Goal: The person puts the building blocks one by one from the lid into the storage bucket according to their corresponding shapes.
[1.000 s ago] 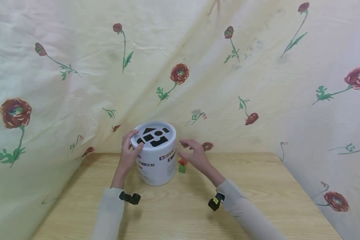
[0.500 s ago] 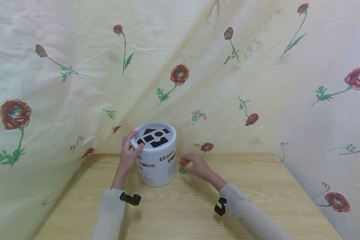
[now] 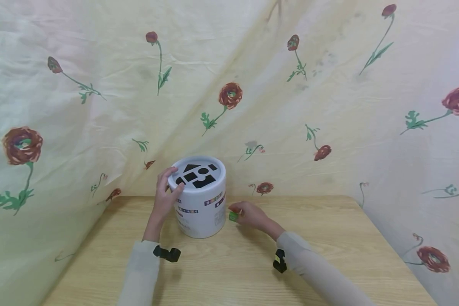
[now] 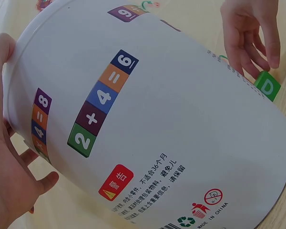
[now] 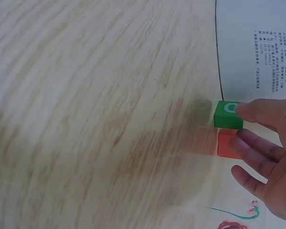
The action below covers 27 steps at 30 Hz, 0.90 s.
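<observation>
In the head view a white tub (image 3: pixel 200 212) with shape-cut holes in its lid stands on the table. My left hand (image 3: pixel 164 197) holds its left upper side, the thumb at the rim. To the tub's right is a green block (image 3: pixel 233 216) marked D. My right hand (image 3: pixel 252 216) reaches round it, thumb close to the block and the fingers loosely bent. In the right wrist view a red block (image 5: pixel 229 144) sits beside the green one, with fingertips at it. The left wrist view shows a small gap between the right thumb and the green block.
The wooden table (image 3: pixel 222 276) reaches toward the person. Behind and at both sides hangs a flower-printed cloth (image 3: pixel 271 106), close to the tub's back. Each wrist wears a black camera band (image 3: pixel 166 253).
The right hand has come down and left onto the blocks, and its fingers now hide the red block in the head view. The left hand and the tub stay where they were.
</observation>
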### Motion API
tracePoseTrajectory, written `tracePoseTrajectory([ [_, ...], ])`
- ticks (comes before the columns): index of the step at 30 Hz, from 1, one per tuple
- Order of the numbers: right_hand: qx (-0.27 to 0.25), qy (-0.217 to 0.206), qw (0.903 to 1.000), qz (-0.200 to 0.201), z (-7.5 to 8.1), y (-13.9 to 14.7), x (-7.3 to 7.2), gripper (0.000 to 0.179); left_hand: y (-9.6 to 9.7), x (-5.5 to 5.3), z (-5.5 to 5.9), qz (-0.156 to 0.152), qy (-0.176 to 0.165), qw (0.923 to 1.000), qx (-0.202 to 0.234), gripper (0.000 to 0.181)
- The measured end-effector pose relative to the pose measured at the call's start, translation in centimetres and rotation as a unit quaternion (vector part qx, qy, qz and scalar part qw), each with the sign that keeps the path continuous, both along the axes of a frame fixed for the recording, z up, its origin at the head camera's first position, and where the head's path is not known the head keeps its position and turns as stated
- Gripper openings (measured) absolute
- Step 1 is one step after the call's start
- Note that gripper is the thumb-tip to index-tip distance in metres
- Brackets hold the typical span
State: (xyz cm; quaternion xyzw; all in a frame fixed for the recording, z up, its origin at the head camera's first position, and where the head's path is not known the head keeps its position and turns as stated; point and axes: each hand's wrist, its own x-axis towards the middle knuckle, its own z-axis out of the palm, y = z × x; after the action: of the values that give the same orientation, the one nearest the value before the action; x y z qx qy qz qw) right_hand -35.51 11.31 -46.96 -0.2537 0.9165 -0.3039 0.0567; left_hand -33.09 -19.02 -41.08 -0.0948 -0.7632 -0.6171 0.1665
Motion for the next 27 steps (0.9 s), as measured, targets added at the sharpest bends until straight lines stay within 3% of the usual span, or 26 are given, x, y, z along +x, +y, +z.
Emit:
tracePoseTrajectory([
  [6, 0.011, 0.008, 0.9998, 0.015, -0.6, -0.3, -0.3, 0.044, 0.2, 0.6, 0.7, -0.003, -0.014, 0.9999, 0.0, 0.06],
  [14, 0.027, 0.018, 0.9994, 0.012, -0.7, -0.4, -0.2, 0.04, 1.0, 3.0, 3.3, -0.013, -0.014, 0.9998, -0.004, 0.062],
  [27, 0.027, 0.033, 0.9991, 0.006, -0.7, -0.6, 0.1, 0.036, 1.0, 3.2, 3.4, -0.009, -0.017, 0.9998, -0.005, 0.06],
])
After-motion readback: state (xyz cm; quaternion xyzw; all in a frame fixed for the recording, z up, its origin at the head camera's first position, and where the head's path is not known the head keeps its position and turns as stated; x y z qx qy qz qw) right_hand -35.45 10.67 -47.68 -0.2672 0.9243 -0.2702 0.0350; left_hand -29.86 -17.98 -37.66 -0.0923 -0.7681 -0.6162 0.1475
